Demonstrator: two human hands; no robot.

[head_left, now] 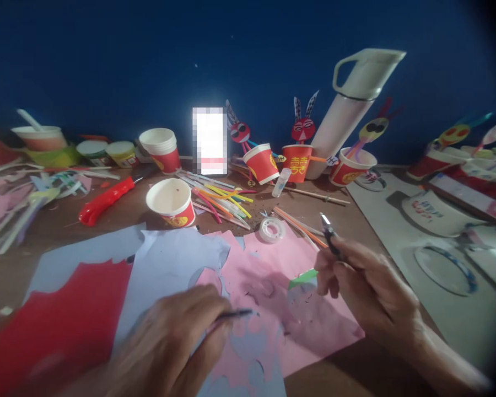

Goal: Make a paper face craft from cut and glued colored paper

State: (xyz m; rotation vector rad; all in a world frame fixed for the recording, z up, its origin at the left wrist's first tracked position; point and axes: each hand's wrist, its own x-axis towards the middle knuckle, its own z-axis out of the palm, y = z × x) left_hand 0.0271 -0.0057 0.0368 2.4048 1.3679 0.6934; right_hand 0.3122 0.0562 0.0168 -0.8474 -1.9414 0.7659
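Note:
My left hand (190, 325) is over the pale blue and pink paper, fingers closed on a thin dark stick (236, 314) whose tip points right. Motion blurs it, so its kind is unclear. To the right, my right hand (364, 281) is raised above the pink paper (306, 325), pinching a slim dark pen-like object (330, 237) with a shiny tip that points up and away. Below my hands lie cut sheets of pink paper, some with holes, over pale blue paper (169, 253). Near the right fingers a small green piece (303, 278) shows. Red paper (66, 309) lies left.
Behind the paper stand a paper cup (171, 201), a cup stack (159, 151), a tape roll (271, 229) and coloured straws (223, 201). A red-handled tool (105, 201) lies left. Cup figures (297, 160), a bright phone-like screen (210, 140) and a leaning flask (347, 121) stand by the wall.

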